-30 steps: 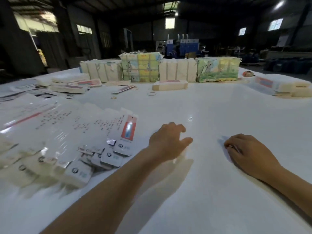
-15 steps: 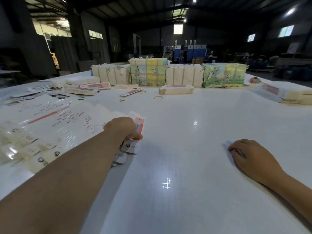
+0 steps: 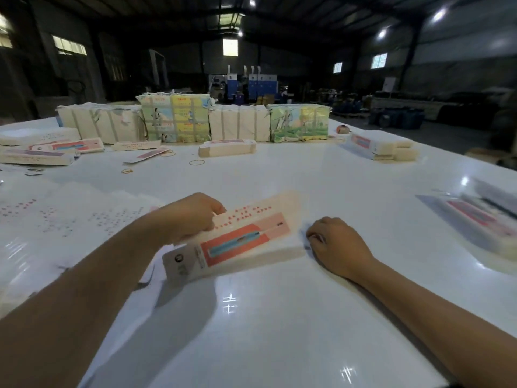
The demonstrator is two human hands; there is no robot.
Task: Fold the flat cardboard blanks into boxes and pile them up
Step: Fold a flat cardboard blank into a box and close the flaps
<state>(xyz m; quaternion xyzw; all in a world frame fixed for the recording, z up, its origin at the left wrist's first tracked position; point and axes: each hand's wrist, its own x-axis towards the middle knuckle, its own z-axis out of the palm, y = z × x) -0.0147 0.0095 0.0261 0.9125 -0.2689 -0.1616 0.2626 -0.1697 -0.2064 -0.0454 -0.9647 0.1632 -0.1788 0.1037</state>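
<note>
My left hand [image 3: 190, 217] grips one flat cardboard blank [image 3: 246, 236], white with a red and blue panel, and holds it just above the white table [image 3: 279, 317] in the middle. To its left a fanned spread of flat blanks [image 3: 70, 217] lies on the table. My right hand [image 3: 335, 247] rests on the table to the right of the held blank, fingers curled under, holding nothing that I can see. Folded boxes [image 3: 475, 219] lie piled at the right edge.
Strapped bundles of blanks [image 3: 176, 119] stand in a row at the far side. More folded boxes [image 3: 226, 148] and a pile [image 3: 380, 145] lie in front of them, others at far left [image 3: 36, 155]. Rubber bands [image 3: 197, 163] are scattered nearby.
My left hand reached left to the fanned blanks, took one, and has brought it to the middle. The right hand has stayed in place.
</note>
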